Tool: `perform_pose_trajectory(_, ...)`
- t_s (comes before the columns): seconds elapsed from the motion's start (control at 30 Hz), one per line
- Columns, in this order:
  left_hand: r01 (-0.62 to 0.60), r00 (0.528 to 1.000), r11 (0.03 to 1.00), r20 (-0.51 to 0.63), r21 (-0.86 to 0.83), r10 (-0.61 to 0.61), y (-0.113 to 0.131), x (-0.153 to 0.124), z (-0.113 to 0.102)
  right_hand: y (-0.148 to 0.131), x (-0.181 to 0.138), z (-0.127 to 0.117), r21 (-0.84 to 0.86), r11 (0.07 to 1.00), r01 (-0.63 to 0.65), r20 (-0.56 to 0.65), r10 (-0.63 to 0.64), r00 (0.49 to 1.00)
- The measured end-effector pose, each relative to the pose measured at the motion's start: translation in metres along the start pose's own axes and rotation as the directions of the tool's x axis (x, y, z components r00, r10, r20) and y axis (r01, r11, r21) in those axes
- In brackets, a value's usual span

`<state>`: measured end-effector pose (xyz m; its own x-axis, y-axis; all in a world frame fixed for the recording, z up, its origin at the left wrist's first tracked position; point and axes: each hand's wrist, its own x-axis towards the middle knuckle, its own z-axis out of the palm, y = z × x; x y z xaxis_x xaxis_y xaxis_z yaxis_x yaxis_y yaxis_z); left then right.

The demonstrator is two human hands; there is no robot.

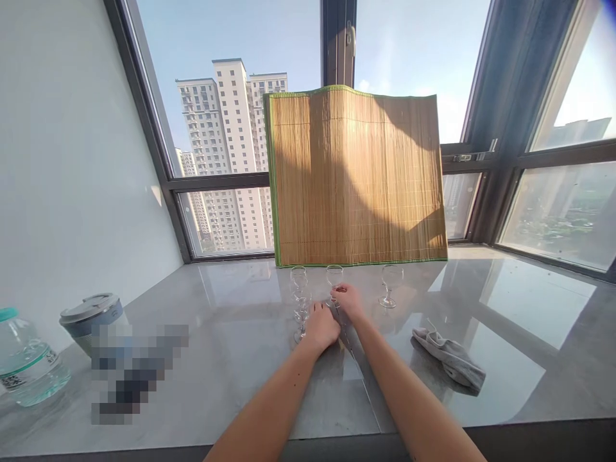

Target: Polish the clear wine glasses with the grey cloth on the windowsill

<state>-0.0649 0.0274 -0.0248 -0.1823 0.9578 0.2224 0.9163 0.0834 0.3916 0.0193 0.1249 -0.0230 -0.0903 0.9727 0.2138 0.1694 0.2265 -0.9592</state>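
Note:
My right hand (349,300) pinches the stem of a clear wine glass (335,274), which stands upright in the middle. My left hand (322,326) is just left and nearer to me, its fingers curled in; what they hold, if anything, is hidden. Beside my left hand are clear stemmed glasses (299,277), overlapping so that I cannot tell whether they are stacked or one behind another. To the right of my hands another wine glass (387,296) stands upright and apart.
A green-edged bamboo mat (356,179) stands against the window behind the glasses. A crumpled grey cloth item (450,359) lies right on the glossy counter (216,385). At left are a water bottle (33,366), a lidded cup (91,314) and a blurred dark object (135,378).

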Motion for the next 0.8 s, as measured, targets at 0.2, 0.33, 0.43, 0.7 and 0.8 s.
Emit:
perform_pose_trajectory(0.2,-0.055,0.998,0.997,-0.004,0.047,0.055,-0.002,-0.001,0.003,0.001,-0.004,0.002,0.009,1.000,0.020,0.050,-0.021,0.999)
perform_pose_trajectory(0.33,-0.083,0.996,0.993,-0.028,0.083,0.085,0.003,-0.006,0.002,-0.012,-0.020,-0.024,-0.168,0.973,0.157,-0.246,-0.196,0.949)
perform_pose_trajectory(0.43,-0.158,0.987,0.983,-0.012,0.092,0.160,0.009,-0.009,-0.001,-0.026,-0.032,-0.044,-0.357,0.925,0.131,-0.558,-0.324,0.764)
perform_pose_trajectory(0.7,-0.334,0.924,0.940,0.220,0.066,0.313,0.008,-0.008,-0.010,-0.009,-0.018,-0.074,-0.245,0.964,-0.106,-0.714,-0.105,0.692)
perform_pose_trajectory(0.8,-0.332,0.920,0.937,0.258,0.110,0.296,0.004,-0.007,-0.009,0.003,-0.006,-0.081,-0.137,0.974,-0.181,-0.594,0.065,0.802)
